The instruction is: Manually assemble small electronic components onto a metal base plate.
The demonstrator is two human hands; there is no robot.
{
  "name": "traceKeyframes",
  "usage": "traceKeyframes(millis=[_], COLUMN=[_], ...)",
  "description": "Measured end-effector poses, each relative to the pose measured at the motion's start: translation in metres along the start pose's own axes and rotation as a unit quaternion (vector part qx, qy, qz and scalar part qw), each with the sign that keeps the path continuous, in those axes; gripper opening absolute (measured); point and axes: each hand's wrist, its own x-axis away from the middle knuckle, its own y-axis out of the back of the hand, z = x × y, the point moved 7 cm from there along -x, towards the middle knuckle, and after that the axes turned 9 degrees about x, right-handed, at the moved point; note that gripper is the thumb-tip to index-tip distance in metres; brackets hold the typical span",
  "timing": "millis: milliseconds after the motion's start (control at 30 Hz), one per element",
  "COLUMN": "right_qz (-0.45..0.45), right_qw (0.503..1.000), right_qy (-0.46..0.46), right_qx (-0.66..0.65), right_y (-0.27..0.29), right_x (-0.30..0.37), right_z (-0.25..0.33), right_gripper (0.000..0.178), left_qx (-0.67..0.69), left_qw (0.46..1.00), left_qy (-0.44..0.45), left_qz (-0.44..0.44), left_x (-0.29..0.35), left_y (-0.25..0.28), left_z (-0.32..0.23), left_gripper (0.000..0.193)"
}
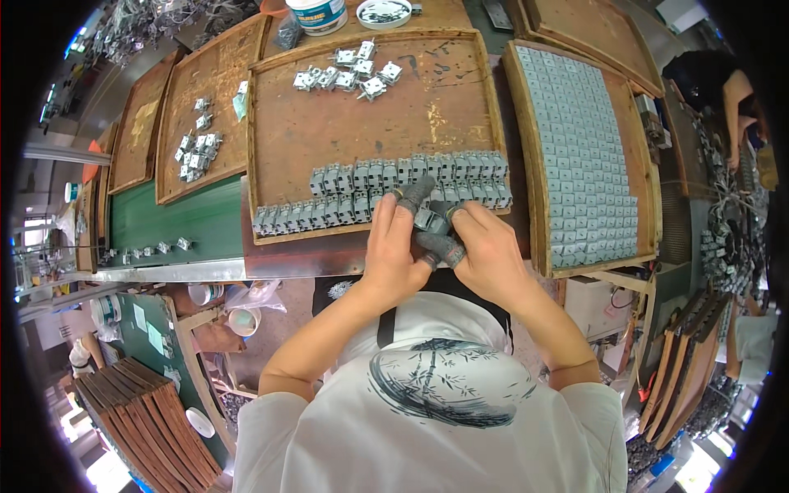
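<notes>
Between my two hands, just over the front edge of a wooden tray (370,107), is a small grey metal part with a boxy body (427,219). My left hand (397,246) pinches it from the left, with the index finger reaching up over it. From the other side my right hand (486,240) closes its thumb and fingers on it. Dark grey coverings wrap several of my fingertips. Two rows of similar grey metal parts (329,211) stand along the tray's near side, right beyond my hands. A loose cluster of such parts (349,72) lies at the tray's far side.
To the right, a tray (534,164) holds tightly packed grey parts (579,156). Another tray (164,156) with a few parts sits left, above a green surface (164,220). A white tub (316,15) and a round dish (384,14) stand behind. A co-worker's arm (734,115) shows far right.
</notes>
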Motion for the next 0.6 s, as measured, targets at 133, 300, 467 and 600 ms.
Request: traceKeyframes(millis=[133,300,467,600], right_qz=[0.091,0.24,0.189,0.175], right_qw=[0.982,0.913,0.942,0.953], right_qy=[-0.11,-0.098,-0.076,-0.018], right_qx=[-0.126,-0.315,-0.267,-0.248], right_y=[-0.009,-0.045,-0.035,-0.041], right_x=[-0.009,-0.003,-0.006,-0.013], right_z=[-0.023,-0.02,-0.009,-0.004], right_gripper=[0.031,0.044,0.041,0.038], left_qx=[0.116,0.122,0.111,0.188], left_qw=[0.992,0.991,0.988,0.98], left_qy=[-0.041,-0.029,-0.093,-0.064], left_qz=[0.02,0.047,0.045,0.031], left_x=[-0.006,-0.001,-0.005,0.001], left_y=[0.01,0.008,0.018,0.018], left_z=[-0.003,0.0,-0.012,-0.002], left_gripper=[0.07,0.07,0.07,0.064])
